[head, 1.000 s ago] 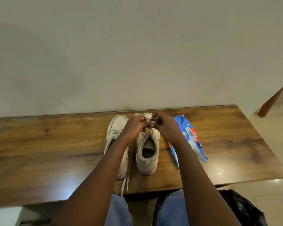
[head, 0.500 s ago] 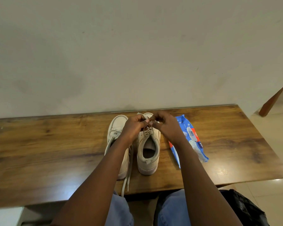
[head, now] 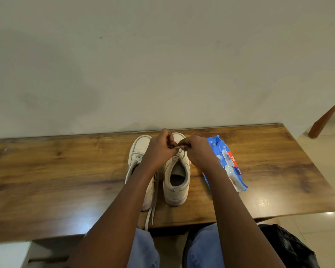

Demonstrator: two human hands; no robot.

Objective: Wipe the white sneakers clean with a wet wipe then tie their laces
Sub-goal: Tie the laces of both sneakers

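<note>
Where the wooden table [head: 56, 171] meets a plain wall [head: 162, 64], the left sneaker [head: 138, 146] and right sneaker [head: 177, 182], both white, stand side by side near the table's middle. Their long axes run straight away from the person, toes at the wall, heels toward the viewer. Over the right sneaker's tongue, the left hand [head: 160, 149] and right hand [head: 198, 151] meet, fingers curled tight, each pinching part of that shoe's lace [head: 179, 151]. The left forearm partly hides the left sneaker, whose loose laces [head: 151, 213] trail over the table's near edge. A blue wet wipe pack [head: 228, 165] lies flat just right of the shoes.
</note>
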